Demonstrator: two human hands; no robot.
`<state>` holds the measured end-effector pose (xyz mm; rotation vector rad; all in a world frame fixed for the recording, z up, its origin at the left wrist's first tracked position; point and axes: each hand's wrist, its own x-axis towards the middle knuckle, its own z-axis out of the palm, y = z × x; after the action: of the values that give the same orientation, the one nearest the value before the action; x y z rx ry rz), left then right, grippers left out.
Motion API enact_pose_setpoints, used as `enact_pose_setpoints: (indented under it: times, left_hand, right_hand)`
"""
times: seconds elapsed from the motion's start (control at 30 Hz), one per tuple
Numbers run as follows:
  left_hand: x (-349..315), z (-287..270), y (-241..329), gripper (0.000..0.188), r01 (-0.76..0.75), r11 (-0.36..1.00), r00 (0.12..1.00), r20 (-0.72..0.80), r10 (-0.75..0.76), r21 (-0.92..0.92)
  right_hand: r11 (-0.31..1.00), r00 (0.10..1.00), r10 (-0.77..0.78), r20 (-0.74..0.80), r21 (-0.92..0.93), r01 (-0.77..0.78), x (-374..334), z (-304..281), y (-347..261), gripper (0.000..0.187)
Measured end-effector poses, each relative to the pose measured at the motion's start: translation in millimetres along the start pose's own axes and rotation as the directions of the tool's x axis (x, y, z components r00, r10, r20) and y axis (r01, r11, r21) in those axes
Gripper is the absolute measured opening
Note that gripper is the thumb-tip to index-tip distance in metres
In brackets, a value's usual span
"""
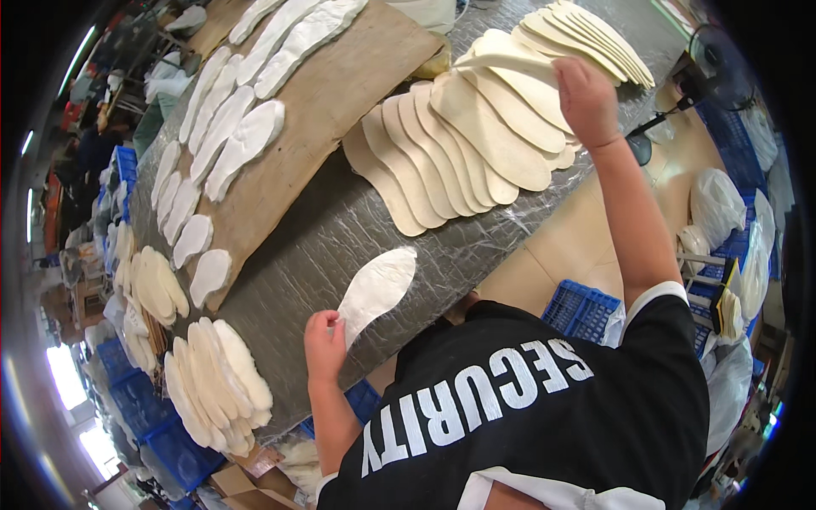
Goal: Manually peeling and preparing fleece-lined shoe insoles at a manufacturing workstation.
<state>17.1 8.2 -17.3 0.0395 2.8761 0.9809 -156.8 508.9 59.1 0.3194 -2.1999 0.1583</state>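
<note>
A white insole (378, 289) lies along the near edge of the table, and my left hand (325, 344) pinches its narrow end between thumb and fingers. Farther off, to the right, my right hand (588, 102) is closed on the end of a cream insole (510, 61). That insole is tilted up from a fanned row of cream insoles (416, 153), which overlap one another across the table. The fingertips of my right hand are partly hidden behind the hand itself. Another fanned stack of cream insoles (595, 38) sits just beyond it.
The table (297, 255) has a dark, plastic-covered top. On it, a brown board (340, 76) carries several white insoles (246, 144). Piled fluffy insoles (212, 382) stand at the left corner. Blue crates (582, 310) are on the floor at right, near a black fan (714, 59).
</note>
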Motion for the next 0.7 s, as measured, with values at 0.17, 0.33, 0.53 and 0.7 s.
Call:
enact_pose_setpoints:
  times: [0.17,0.33,0.53,0.7]
  left_hand:
    - [9,-34,17,0.015,0.017,0.994,0.975,-0.22,-0.041,-0.11]
    - [32,-74,75,0.045,-0.287,0.922,0.907,-0.383,0.173,-0.262]
    - [28,-88,119,0.105,-0.319,0.847,0.947,-0.189,0.261,-0.425]
    - [2,-78,112,0.118,-0.196,0.98,0.976,-0.104,0.192,-0.023]
  right_hand:
    - [0.969,0.993,0.117,-0.027,0.223,-0.108,54,-57,-51,0.011]
    - [0.733,0.982,-0.005,0.188,0.669,-0.124,70,-85,-138,0.009]
    - [0.267,0.886,-0.038,0.462,0.859,-0.437,65,-64,-223,0.011]
    - [-0.119,0.606,0.125,0.785,0.618,-0.777,31,-33,-254,0.02]
